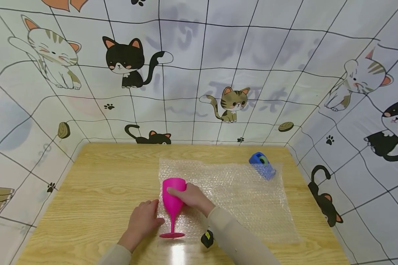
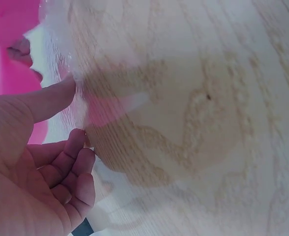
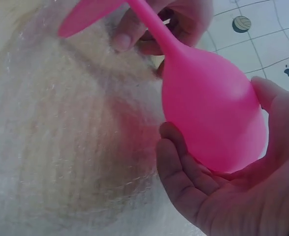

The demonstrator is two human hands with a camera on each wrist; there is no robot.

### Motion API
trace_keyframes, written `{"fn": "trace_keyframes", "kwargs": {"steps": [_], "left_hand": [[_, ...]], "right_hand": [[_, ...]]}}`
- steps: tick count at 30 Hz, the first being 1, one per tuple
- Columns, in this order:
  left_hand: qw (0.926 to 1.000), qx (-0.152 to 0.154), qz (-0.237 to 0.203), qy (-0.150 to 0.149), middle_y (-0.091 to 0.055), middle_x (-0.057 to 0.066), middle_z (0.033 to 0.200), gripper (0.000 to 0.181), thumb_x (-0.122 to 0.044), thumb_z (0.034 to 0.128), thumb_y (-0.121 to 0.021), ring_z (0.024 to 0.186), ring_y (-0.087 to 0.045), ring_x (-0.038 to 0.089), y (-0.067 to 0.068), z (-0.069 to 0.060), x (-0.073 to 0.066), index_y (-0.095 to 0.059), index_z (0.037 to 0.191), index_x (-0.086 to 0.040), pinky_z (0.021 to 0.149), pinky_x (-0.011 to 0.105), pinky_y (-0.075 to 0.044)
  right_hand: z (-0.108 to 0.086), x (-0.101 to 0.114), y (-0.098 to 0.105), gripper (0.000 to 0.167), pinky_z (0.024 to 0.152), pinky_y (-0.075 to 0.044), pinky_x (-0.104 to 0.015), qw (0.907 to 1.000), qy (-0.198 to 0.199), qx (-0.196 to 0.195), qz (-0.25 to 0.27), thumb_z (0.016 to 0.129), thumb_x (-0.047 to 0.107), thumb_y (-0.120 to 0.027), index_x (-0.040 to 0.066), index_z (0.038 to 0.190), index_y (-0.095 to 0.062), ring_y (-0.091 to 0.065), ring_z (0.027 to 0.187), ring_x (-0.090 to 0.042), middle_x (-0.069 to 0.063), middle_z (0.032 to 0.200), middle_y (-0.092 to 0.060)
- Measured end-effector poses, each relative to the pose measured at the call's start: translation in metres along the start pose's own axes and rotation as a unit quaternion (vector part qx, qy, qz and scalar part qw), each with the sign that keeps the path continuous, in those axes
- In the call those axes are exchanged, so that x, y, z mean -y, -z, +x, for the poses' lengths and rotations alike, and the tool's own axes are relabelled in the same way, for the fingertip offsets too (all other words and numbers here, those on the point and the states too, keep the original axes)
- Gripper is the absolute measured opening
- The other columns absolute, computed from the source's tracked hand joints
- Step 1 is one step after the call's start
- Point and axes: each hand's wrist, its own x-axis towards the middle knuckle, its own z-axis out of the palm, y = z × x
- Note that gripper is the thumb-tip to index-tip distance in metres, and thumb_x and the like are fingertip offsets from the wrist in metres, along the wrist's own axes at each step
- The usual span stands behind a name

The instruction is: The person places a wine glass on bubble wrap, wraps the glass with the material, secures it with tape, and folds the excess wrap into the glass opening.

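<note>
Left hand [image 1: 142, 219]: thumb held apart from loosely curled fingers, placed at the near-left edge of the bubble wrap [image 1: 238, 198]; no grip on anything seen. Right hand [image 1: 195, 198]: curled around the bowl of the pink goblet [image 1: 172, 204], thumb across it. Goblet is held just right of the left hand, over the wrap's left part, bowl pointed away from the body, foot toward it. Whether the wrap is touched by it can't be told.

Progress, judged early: wrap spread, goblet in hand. Not done: no wrap folded around the goblet, no tape seen on either. Blue tape dispenser [image 1: 258, 157] not held; it's found ahead and right of the right hand, partly covered by the wrap's far edge.

Small black item [image 1: 205, 241] with yellow mark seen beside the right sleeve; can't be identified. No brand readable on goblet or dispenser. Faint lettering shows on the cat-print backdrop [image 1: 192, 48] beyond both hands; can't be read.
</note>
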Motion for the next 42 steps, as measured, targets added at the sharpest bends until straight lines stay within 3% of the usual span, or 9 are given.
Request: {"fn": "trace_keyframes", "kwargs": {"steps": [9, 19, 28, 37, 42], "left_hand": [[1.0000, 0.003, -0.001, 0.005, -0.061, 0.006, 0.079, 0.052, -0.033, 0.0686, -0.086, 0.075, -0.059, 0.025, 0.000, 0.001, 0.000, -0.064, 0.106, -0.004, 0.065, 0.043, -0.051], [1.0000, -0.003, 0.000, -0.004, -0.062, 0.006, 0.079, 0.053, -0.035, 0.0682, -0.086, 0.074, -0.060, 0.024, -0.001, 0.001, -0.002, -0.064, 0.107, -0.005, 0.064, 0.042, -0.051], [0.9997, 0.018, -0.012, 0.011, -0.062, 0.008, 0.085, 0.055, -0.030, 0.0696, -0.084, 0.078, -0.061, 0.026, 0.003, 0.001, -0.004, -0.064, 0.112, -0.002, 0.068, 0.044, -0.053], [0.9982, 0.014, -0.051, 0.028, -0.064, 0.013, 0.096, 0.045, -0.018, 0.0850, -0.068, 0.086, -0.064, 0.028, 0.010, 0.006, -0.005, -0.060, 0.124, 0.003, 0.074, 0.046, -0.056], [0.9963, 0.017, -0.077, 0.033, -0.065, 0.014, 0.096, 0.041, -0.012, 0.0867, -0.061, 0.089, -0.065, 0.030, 0.014, 0.012, -0.003, -0.059, 0.125, 0.005, 0.076, 0.048, -0.056]], "right_hand": [[-0.002, 0.003, 0.003, 0.071, 0.069, -0.048, -0.033, 0.9999, 0.004, 0.000, 0.014, 0.079, 0.068, -0.063, 0.003, 0.108, -0.062, -0.060, 0.083, -0.020, -0.006, 0.091, -0.065], [0.003, -0.008, -0.005, 0.079, 0.064, -0.047, -0.031, 0.9994, -0.010, -0.018, -0.027, 0.077, 0.071, -0.063, -0.001, 0.109, -0.059, -0.059, 0.078, -0.021, -0.008, 0.088, -0.063], [0.002, -0.008, -0.005, 0.082, 0.063, -0.049, -0.031, 0.9997, -0.011, -0.013, -0.015, 0.075, 0.072, -0.064, -0.001, 0.111, -0.059, -0.059, 0.077, -0.021, -0.008, 0.089, -0.063], [0.002, -0.006, -0.006, 0.077, 0.065, -0.053, -0.036, 0.9998, -0.013, -0.009, -0.008, 0.075, 0.070, -0.066, 0.000, 0.108, -0.059, -0.060, 0.075, -0.020, -0.007, 0.086, -0.062], [0.000, -0.005, -0.005, 0.074, 0.065, -0.053, -0.037, 0.9999, -0.013, -0.006, -0.002, 0.076, 0.069, -0.066, 0.001, 0.105, -0.061, -0.061, 0.075, -0.022, -0.007, 0.084, -0.063]]}}
